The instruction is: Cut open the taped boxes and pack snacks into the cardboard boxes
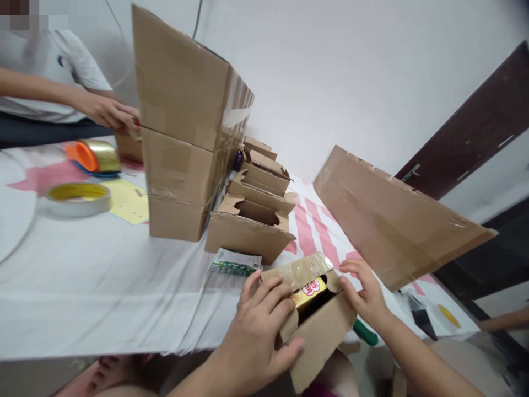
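Note:
A small cardboard box [320, 331] sits at the near edge of the table, its top partly open. Inside it shows a yellow packet [309, 292] with a red and white label. My left hand [258, 328] grips the box's left side, fingers over the top flap and thumb on the front. My right hand [366, 298] holds the box's right end, fingers curled onto the right flap. A small green and white carton [236, 262] lies on the cloth just beyond the box.
A row of open small boxes [254, 215] runs back beside three stacked big cartons [185, 132]. A flat cardboard sheet [392, 212] leans at right. Tape rolls [78, 198] [97, 155] lie at left, where another person's hand [109, 113] touches a box. A dark door [475, 127] stands right.

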